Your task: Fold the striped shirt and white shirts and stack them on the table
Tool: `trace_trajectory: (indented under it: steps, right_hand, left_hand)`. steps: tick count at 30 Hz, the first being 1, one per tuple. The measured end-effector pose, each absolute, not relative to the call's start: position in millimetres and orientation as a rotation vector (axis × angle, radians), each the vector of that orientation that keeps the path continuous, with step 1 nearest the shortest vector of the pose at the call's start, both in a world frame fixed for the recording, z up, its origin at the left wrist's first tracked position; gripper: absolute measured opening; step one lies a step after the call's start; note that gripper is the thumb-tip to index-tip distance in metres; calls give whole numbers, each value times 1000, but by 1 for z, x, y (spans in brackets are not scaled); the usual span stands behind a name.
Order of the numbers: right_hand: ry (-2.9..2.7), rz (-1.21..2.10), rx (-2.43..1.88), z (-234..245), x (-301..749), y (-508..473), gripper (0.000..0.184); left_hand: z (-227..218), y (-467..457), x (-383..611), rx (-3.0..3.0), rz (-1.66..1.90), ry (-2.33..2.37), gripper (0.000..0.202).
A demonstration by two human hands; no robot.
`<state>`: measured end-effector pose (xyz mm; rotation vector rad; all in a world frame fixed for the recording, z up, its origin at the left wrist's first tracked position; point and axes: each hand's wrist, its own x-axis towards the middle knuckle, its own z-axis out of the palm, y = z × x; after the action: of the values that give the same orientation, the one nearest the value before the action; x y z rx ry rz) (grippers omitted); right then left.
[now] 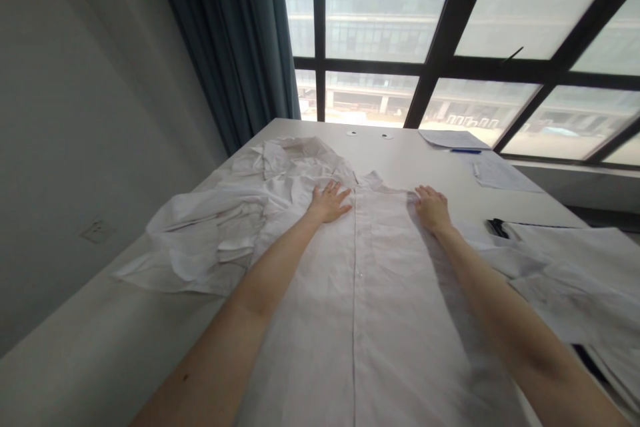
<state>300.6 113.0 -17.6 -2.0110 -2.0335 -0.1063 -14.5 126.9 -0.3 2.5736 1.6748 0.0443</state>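
Observation:
A white button-up shirt lies front up on the white table, its collar pointing away from me. My left hand rests flat on the shirt's left shoulder, fingers spread. At the right shoulder, my right hand presses on the fabric with its fingers curled down at the seam. Both forearms stretch over the shirt's body on either side of the button placket.
A rumpled heap of white garments lies left of the shirt. More white fabric and a dark item lie to the right. Papers and a blue pen sit at the far edge by the window; a dark curtain hangs at the left.

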Motion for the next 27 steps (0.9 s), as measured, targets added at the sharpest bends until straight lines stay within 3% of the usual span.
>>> trace_trajectory:
  steps: [5, 11, 15, 22, 27]
  right_hand:
    - [-2321, 18, -1748, -21, 264, 119, 48]
    - [-2229, 95, -1902, -27, 248, 127, 56]
    - [-2129, 96, -1968, -21, 243, 131, 51]
    - [-1867, 121, -2016, -7, 222, 162, 40]
    - [-1720, 271, -1987, -7, 210, 191, 42]
  left_hand:
    - [-2, 127, -15, 2566, 49, 1683, 61]
    - [-2, 128, -15, 2552, 53, 1686, 63]
    - [-2, 127, -16, 2534, 72, 1675, 63]
    - [3, 136, -9, 2356, 505, 1879, 37]
    - [9, 159, -4, 2175, 624, 2046, 38]
